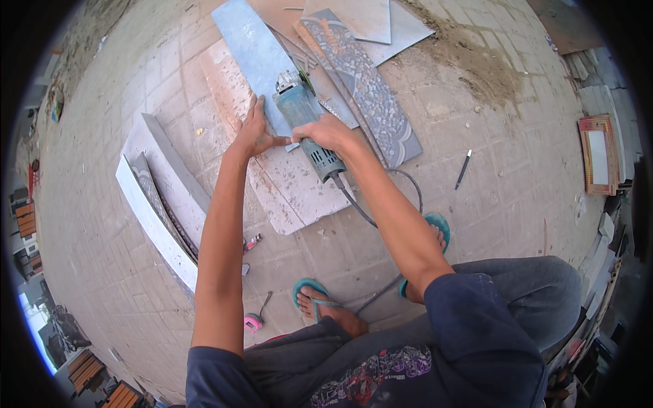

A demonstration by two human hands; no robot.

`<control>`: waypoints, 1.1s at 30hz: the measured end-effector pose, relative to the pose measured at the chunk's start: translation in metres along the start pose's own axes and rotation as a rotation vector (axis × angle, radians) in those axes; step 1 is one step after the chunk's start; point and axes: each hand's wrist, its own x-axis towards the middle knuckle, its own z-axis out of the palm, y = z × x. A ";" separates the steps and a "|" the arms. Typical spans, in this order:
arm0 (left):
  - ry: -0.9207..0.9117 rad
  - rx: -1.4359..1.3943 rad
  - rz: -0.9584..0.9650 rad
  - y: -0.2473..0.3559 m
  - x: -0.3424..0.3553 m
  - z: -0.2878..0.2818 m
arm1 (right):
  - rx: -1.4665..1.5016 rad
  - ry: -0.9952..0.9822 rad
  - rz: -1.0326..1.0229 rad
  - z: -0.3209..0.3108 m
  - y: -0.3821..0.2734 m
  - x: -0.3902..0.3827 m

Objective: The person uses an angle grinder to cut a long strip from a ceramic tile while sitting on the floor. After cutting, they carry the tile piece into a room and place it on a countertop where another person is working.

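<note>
My right hand (325, 132) is wrapped round the body of a blue-grey angle grinder (296, 103). The grinder's disc stands edge-on at the right edge of a long light-blue tile strip (248, 42). Against the left edge of that strip lies my left hand (254, 134), fingers stretched out and thumb reaching toward the grinder. Beneath the strip is a pale, dusty slab (299, 194) strewn with small chips. From the grinder's rear end a dark cord (356, 206) curves down past my right forearm. I cannot tell whether the disc is spinning.
A pebble-patterned tile (374, 92) lies to the right, with more pale tiles (401, 37) behind. Long tile pieces (158, 224) are stacked at left. A pen (463, 168) and a pink tape measure (254, 322) lie on the paving. My sandalled feet (314, 298) are close to the slab.
</note>
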 end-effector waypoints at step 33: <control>0.011 0.061 0.013 0.003 -0.003 -0.006 | -0.028 -0.017 0.026 -0.002 0.017 -0.055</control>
